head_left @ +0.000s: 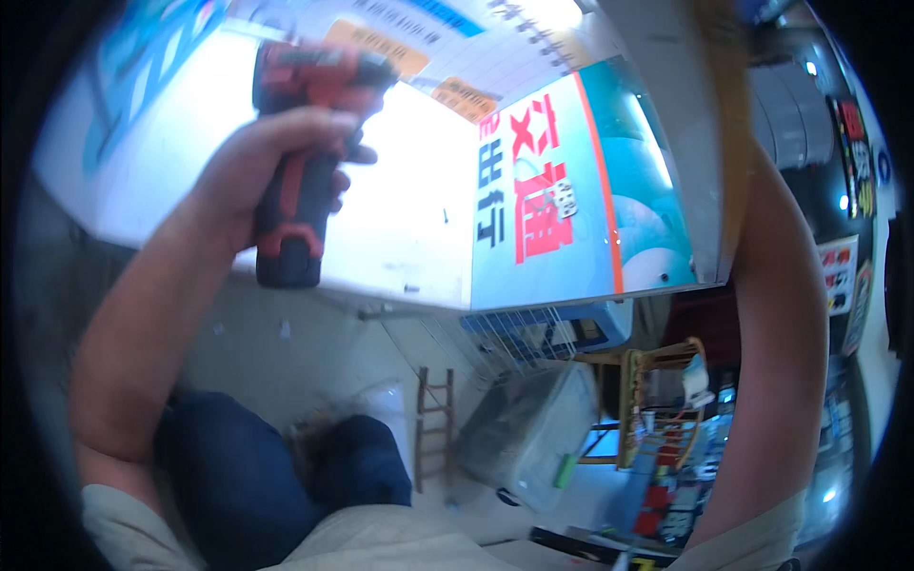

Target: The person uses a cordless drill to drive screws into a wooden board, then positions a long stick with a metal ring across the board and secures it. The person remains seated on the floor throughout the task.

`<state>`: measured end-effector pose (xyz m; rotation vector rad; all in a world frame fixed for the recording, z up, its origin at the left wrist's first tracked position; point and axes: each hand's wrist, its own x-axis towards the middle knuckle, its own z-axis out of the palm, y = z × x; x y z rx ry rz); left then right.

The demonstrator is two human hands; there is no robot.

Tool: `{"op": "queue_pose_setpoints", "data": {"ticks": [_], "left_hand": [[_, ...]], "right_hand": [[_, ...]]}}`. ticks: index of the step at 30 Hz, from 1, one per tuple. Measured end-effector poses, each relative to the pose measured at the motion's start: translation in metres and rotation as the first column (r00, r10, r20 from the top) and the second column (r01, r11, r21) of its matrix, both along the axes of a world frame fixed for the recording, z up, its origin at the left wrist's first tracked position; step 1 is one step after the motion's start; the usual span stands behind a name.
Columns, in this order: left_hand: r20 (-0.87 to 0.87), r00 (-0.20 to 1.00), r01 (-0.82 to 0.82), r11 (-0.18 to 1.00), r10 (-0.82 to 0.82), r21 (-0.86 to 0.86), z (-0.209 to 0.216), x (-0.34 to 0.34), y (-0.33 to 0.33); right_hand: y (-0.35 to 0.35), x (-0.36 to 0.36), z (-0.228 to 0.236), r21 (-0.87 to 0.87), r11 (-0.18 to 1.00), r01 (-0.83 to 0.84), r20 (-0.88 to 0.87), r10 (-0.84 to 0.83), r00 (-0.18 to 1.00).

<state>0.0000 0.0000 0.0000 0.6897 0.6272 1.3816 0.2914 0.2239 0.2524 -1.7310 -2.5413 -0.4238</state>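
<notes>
My left hand [286, 143] is wrapped round the handle of a red and black cordless drill [309, 71], raised in front of a bright white panel [419, 181]. The drill's nose points to the right, and its battery base hangs below my fist. Beside the white panel, a printed board [552, 190] with large red characters and blue-green artwork meets it at an angle. My right forearm [785, 285] reaches up at the right and passes behind a pale upright panel [676, 124] with a brown edge. That panel hides my right hand.
Below the boards are a wire rack [519, 338], a translucent storage bin [528, 428] and a blue container [609, 324]. A wooden chair [628, 409] and a small ladder-like wooden frame [435, 428] stand nearby. Printed sheets and spiral-bound pages [543, 43] lie beyond the drill.
</notes>
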Motion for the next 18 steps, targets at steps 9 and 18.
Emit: {"op": "queue_pose_setpoints", "data": {"ticks": [9,18], "left_hand": [[0.107,0.994,-0.001,0.997,-0.007,0.083,-0.025,0.001,-0.042],[0.182,0.979,0.086,0.995,-0.092,0.041,-0.024,0.013,-0.029]], "right_hand": [[-0.084,-0.001,0.025,-0.054,0.991,-0.119,-0.149,0.110,0.983],[-0.159,0.014,0.036,-0.093,0.995,-0.036,-0.254,0.011,0.967]]}}
